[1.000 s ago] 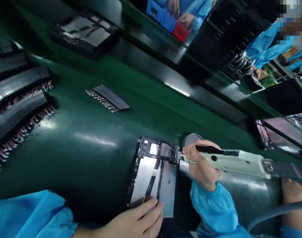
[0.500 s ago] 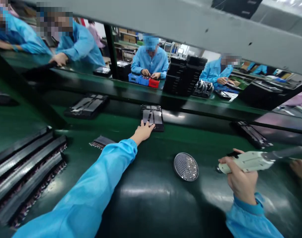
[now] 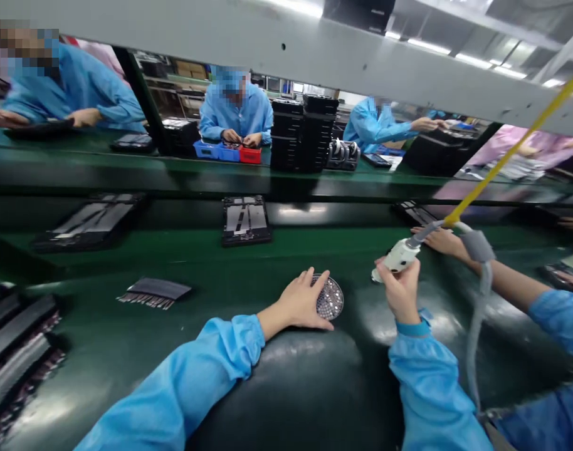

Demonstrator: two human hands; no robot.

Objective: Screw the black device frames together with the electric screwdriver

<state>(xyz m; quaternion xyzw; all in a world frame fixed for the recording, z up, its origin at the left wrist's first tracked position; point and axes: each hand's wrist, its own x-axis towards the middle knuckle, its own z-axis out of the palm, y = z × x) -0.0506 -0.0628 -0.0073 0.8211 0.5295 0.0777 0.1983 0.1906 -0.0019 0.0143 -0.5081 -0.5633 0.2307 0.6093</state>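
My left hand (image 3: 303,302), fingers spread, is at the left side of a round dotted metal dish (image 3: 331,299) with small shiny pieces on it. The fingertips overlap its upper rim, and the thumb is stretched out by the lower edge. My right hand (image 3: 403,288) is wrapped around a pale electric screwdriver (image 3: 399,258), its tip pointing down and left, a grey cable at its rear. Behind the dish lies an opened tablet-like device (image 3: 246,219) with grey panels inside. A dark strip with a fringe of wires (image 3: 155,291) rests to the left.
More dark wired strips (image 3: 21,338) lie at far left, near another opened device (image 3: 91,219). A co-worker's hand (image 3: 439,241) reaches in from the right, beside the yellow cord (image 3: 516,150). Beyond the ledge stand black stacks (image 3: 303,133) and small bins (image 3: 227,150).
My left hand has left the opened device and come nearer, to the metal dish. My right hand still holds the screwdriver, now tilted more upright. The view has shifted right.
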